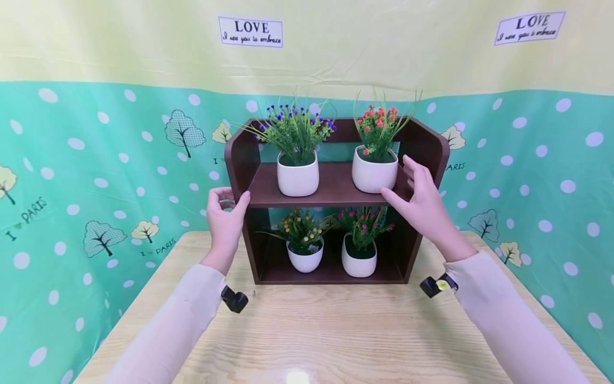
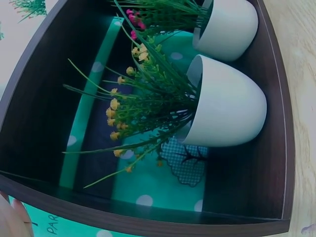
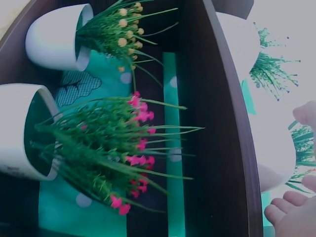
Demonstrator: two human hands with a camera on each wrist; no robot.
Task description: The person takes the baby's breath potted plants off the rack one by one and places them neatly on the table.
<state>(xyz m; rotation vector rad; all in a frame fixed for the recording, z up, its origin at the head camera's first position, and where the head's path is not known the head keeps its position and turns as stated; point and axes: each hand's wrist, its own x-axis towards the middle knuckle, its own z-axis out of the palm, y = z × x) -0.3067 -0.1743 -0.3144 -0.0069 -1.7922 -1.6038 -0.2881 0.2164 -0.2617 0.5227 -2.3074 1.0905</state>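
A dark brown two-tier shelf (image 1: 326,204) stands on the table. My left hand (image 1: 225,218) holds its left side panel, thumb at the front edge and curled fingers along the outside. At the right end of the upper tier, my right hand (image 1: 422,202) has its fingers spread beside a white pot with orange-red flowers (image 1: 375,169). Its thumb tip is by the pot's lower front; whether it touches cannot be told. Left of that pot stands a white pot with purple-blue flowers (image 1: 298,175). Below are white pots with yellow flowers (image 2: 229,106) and pink flowers (image 3: 17,131).
The light wood table (image 1: 307,330) extends in front of the shelf. A green and yellow printed curtain (image 1: 144,133) hangs behind and along both sides. Small black cameras sit at the left wrist (image 1: 234,300) and right wrist (image 1: 434,286).
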